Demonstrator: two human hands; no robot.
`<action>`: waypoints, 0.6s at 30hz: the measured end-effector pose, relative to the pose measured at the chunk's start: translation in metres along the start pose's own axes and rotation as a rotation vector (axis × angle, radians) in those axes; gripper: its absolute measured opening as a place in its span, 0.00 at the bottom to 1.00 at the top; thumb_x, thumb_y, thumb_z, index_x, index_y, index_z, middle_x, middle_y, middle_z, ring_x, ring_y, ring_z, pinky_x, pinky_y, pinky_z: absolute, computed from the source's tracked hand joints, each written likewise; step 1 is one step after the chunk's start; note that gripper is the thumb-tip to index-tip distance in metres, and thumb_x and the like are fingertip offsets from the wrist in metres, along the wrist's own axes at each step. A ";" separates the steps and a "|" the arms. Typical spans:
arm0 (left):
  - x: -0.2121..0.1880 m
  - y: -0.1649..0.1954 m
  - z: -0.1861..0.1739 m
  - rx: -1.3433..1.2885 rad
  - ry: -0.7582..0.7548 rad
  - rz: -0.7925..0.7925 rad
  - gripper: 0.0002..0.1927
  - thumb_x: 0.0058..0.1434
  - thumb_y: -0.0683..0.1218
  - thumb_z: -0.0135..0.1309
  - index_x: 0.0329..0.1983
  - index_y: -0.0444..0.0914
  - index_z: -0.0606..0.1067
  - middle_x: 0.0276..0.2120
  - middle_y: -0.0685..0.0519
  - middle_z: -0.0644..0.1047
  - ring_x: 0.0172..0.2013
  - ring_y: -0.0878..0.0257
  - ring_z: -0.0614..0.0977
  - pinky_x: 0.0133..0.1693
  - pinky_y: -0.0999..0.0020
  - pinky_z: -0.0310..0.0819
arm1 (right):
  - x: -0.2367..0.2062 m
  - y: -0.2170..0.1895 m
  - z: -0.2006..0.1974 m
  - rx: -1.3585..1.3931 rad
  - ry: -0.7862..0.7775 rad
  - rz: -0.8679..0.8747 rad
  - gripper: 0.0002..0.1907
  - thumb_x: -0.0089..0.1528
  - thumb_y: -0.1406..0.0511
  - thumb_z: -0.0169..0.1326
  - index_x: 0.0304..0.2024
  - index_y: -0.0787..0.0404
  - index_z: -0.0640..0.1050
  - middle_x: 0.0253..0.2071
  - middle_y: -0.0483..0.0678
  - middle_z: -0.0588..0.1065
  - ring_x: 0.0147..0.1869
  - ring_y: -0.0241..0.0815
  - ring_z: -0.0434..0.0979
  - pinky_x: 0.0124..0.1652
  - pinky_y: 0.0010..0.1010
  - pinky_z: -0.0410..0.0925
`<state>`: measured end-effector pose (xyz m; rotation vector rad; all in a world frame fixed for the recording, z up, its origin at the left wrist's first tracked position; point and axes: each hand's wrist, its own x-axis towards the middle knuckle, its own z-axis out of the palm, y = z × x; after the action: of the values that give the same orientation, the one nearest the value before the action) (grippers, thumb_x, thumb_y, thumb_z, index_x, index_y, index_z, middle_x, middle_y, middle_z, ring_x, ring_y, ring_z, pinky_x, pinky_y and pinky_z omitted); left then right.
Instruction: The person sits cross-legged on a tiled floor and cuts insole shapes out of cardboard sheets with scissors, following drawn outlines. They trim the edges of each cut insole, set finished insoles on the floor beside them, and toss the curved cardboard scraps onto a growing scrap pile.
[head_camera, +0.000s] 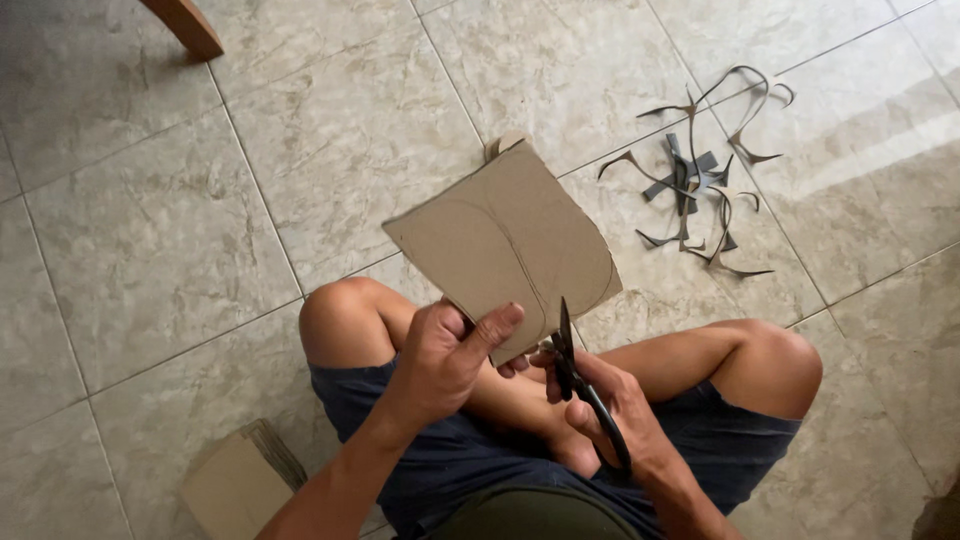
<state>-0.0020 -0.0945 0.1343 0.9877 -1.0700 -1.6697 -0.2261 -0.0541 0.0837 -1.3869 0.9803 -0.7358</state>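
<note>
My left hand (447, 357) grips the near edge of a brown cardboard sheet (502, 236) with curved pencil lines drawn on it, holding it up above my crossed legs. My right hand (610, 408) holds black scissors (578, 375), blades pointing up and meeting the sheet's lower edge near a drawn line. I sit cross-legged on the tiled floor in dark blue shorts.
A pile of thin curled cut-off strips (700, 180) lies on the beige tiles at the upper right. A stack of cardboard sheets (243, 480) rests by my left thigh. A wooden furniture leg (186, 24) stands at the top left.
</note>
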 end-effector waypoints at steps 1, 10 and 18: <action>0.000 0.000 -0.001 0.001 0.019 -0.026 0.16 0.71 0.50 0.53 0.38 0.30 0.78 0.27 0.51 0.80 0.27 0.67 0.79 0.32 0.71 0.75 | 0.002 -0.003 0.000 -0.024 -0.012 -0.004 0.46 0.59 0.36 0.51 0.59 0.69 0.74 0.36 0.47 0.74 0.42 0.37 0.74 0.43 0.28 0.69; -0.001 0.009 -0.005 0.083 -0.055 -0.102 0.14 0.69 0.49 0.53 0.40 0.31 0.79 0.27 0.52 0.81 0.27 0.68 0.80 0.29 0.72 0.77 | -0.003 -0.004 0.008 0.131 0.028 0.036 0.44 0.58 0.38 0.58 0.52 0.73 0.75 0.40 0.47 0.72 0.45 0.36 0.71 0.45 0.27 0.66; -0.004 0.012 -0.003 0.088 -0.052 -0.101 0.15 0.69 0.49 0.53 0.39 0.31 0.80 0.26 0.51 0.82 0.26 0.69 0.81 0.28 0.73 0.77 | -0.020 0.005 0.008 0.082 0.157 0.126 0.38 0.53 0.42 0.64 0.48 0.68 0.81 0.29 0.41 0.73 0.33 0.29 0.69 0.33 0.23 0.64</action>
<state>0.0046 -0.0943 0.1451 1.0758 -1.1532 -1.7506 -0.2278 -0.0326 0.0809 -1.1988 1.1371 -0.7900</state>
